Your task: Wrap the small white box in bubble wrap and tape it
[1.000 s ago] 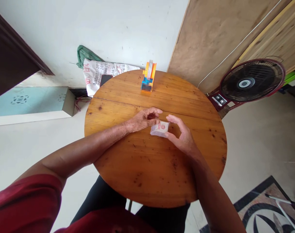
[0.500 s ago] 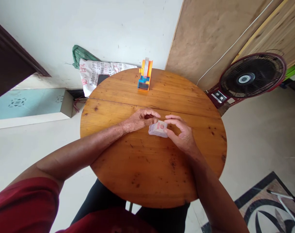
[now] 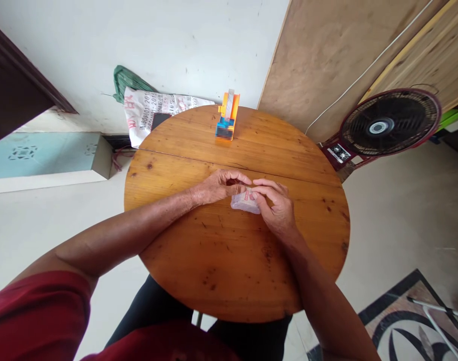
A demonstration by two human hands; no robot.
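Near the middle of the round wooden table (image 3: 221,250) lies a small clear plastic packet (image 3: 244,204) with red print on its top. My left hand (image 3: 223,185) pinches the packet's far edge between thumb and fingers. From the right, my right hand (image 3: 276,205) reaches over it, thumb and fingertips closed on the far right part. The two hands' fingertips nearly meet above the packet and cover some of its top. What is inside the packet is too small to make out.
An orange and blue tape dispenser (image 3: 229,118) stands at the table's far edge. A dark red fan (image 3: 389,120) is beyond the right side. Behind the table's left edge rests a printed white sack (image 3: 142,115) with a green bag (image 3: 133,82) above it.
My right hand has moved a little left and its fingers have closed in on the packet's far edge, covering more of the red print. My left hand has barely moved.
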